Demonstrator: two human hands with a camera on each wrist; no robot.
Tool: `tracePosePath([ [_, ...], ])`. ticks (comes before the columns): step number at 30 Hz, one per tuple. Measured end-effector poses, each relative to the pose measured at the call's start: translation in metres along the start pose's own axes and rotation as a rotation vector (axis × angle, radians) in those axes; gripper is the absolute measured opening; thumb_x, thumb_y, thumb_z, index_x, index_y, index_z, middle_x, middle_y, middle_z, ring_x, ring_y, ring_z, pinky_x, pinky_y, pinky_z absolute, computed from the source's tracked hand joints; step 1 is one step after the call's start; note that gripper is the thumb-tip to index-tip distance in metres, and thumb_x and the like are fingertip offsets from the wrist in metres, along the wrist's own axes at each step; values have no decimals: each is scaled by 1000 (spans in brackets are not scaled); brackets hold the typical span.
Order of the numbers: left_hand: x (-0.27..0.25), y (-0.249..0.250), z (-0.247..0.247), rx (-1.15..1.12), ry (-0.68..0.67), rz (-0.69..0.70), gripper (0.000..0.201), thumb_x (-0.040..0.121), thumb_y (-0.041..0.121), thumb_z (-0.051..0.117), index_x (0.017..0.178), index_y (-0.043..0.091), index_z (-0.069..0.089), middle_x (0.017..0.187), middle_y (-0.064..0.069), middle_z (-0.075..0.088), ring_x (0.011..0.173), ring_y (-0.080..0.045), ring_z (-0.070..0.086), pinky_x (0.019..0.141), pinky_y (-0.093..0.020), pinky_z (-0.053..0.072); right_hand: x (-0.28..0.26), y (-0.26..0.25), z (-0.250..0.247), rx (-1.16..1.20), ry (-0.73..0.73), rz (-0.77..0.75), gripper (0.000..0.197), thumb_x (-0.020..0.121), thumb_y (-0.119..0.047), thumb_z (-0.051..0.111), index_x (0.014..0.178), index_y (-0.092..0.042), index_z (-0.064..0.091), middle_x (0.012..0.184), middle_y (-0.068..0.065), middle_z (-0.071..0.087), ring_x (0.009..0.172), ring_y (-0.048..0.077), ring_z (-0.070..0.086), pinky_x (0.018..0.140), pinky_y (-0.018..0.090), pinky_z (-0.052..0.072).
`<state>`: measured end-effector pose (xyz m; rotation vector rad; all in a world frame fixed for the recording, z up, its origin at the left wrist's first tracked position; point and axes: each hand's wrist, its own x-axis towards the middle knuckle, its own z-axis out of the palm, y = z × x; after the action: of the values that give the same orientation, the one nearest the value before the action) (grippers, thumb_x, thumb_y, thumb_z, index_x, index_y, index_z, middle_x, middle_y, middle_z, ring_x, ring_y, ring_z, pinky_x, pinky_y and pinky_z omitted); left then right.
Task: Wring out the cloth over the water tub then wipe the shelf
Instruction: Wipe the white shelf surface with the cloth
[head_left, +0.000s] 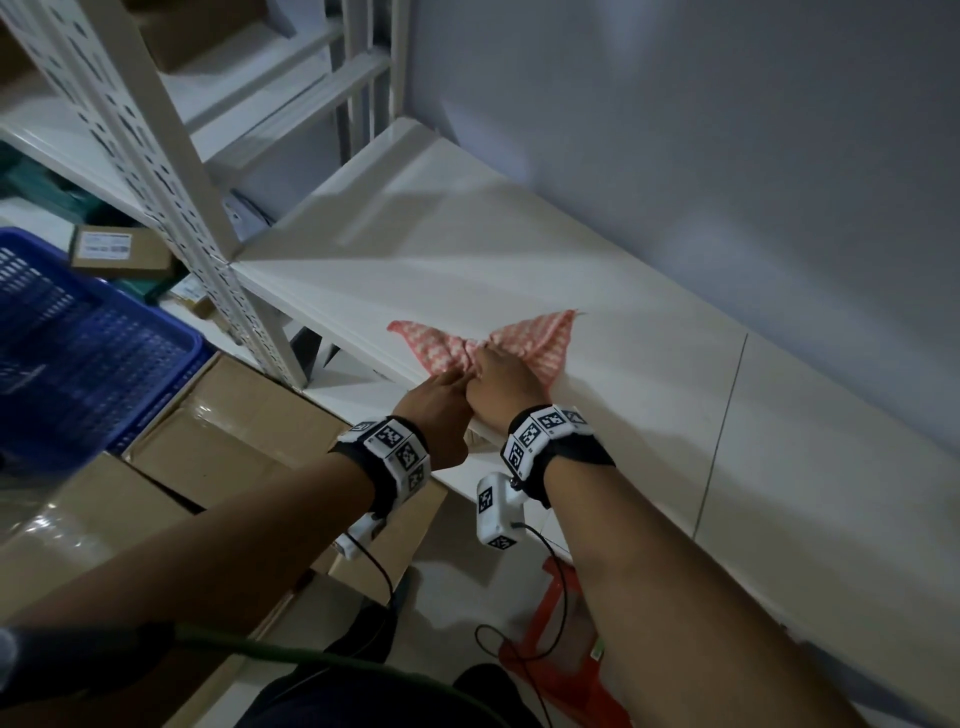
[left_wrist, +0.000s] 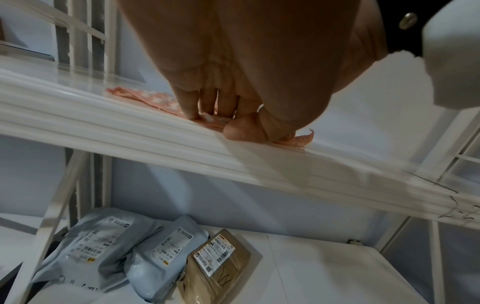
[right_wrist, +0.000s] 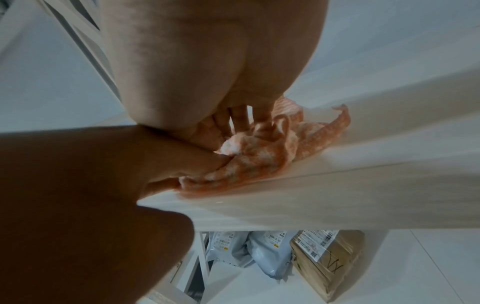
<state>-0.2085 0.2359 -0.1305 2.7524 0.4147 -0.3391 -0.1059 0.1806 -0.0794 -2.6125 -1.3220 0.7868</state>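
Note:
A pink checked cloth (head_left: 540, 338) lies bunched on the white shelf (head_left: 467, 249), close to its front edge. My right hand (head_left: 488, 358) sits on top of it, fingers (right_wrist: 241, 121) curled into the gathered middle of the cloth (right_wrist: 262, 156). My left hand (head_left: 457, 382) is right beside it at the shelf lip. Its fingers (left_wrist: 192, 107) and thumb pinch the near edge of the cloth (left_wrist: 155, 100) against the shelf (left_wrist: 130, 131). Two corners of the cloth fan out left and right. No water tub is in view.
A perforated white upright (head_left: 171, 171) stands left of the shelf, with a grey wall (head_left: 727, 156) behind. A blue basket (head_left: 78, 338) and cardboard boxes (head_left: 223, 431) sit lower left. Grey mail bags (left_wrist: 109, 246) and a brown parcel (left_wrist: 218, 261) lie on the lower shelf. A red plastic item (head_left: 561, 649) stands on the floor.

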Motion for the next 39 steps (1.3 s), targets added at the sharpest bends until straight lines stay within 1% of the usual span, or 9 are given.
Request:
tracePosePath([
  [4,2,-3,0,-2,17,15,87,57,25,38,142,9,45,159,-13,25,150,-26,14,120,-40,21,4,2,7,-11,9,3,38,92,-17,41,129,-12,48,140,9,48,124,30,49,101,40,42],
  [8,0,2,-19,59,-15,32,59,73,20,49,131,9,59,150,-9,43,150,-19,14,123,-33,11,11,5,7,23,47,-2,29,90,-15,40,115,-9,52,128,13,54,116,31,52,95,40,42],
  [12,11,-7,-34,-90,80,-63,49,74,3,44,118,13,64,130,-8,59,126,-28,51,103,-42,46,27,10,-2,54,107,-14,17,89,-7,44,94,-6,59,112,12,61,104,31,57,85,35,41],
  [15,23,-11,-41,-146,155,-103,44,79,1,42,116,10,65,115,-11,64,114,-32,55,95,-41,45,38,22,-1,57,162,-43,34,87,-4,49,116,-9,66,125,11,61,116,30,55,101,37,43],
  [17,29,-10,-46,-84,186,-112,33,88,6,45,114,13,65,114,-9,65,112,-30,52,96,-38,37,39,26,5,1,161,-52,52,88,-9,53,139,-16,51,144,11,49,133,31,44,112,37,35],
  [19,38,-12,-45,-96,220,-146,27,90,14,48,111,18,64,115,-8,62,110,-29,50,95,-36,36,42,28,12,-33,164,-39,59,88,-17,58,145,-17,43,151,8,42,138,30,38,115,38,31],
  [26,38,-5,-37,-64,183,-124,23,87,12,49,105,10,63,112,-13,60,105,-35,52,94,-43,44,35,23,14,-25,254,-78,23,90,-13,51,110,-12,62,118,9,65,110,30,61,91,35,46],
  [35,13,20,-15,-114,246,-108,27,84,1,48,103,6,66,110,-14,62,105,-33,54,93,-40,44,-9,26,17,7,204,-62,26,91,-16,50,110,-13,67,111,12,69,102,31,66,90,43,53],
  [39,7,26,-8,-98,246,-115,28,83,1,49,105,7,64,113,-13,60,106,-32,52,92,-39,44,-20,32,17,-2,205,-119,27,89,-13,55,114,-9,65,118,12,67,106,31,64,87,35,49],
])
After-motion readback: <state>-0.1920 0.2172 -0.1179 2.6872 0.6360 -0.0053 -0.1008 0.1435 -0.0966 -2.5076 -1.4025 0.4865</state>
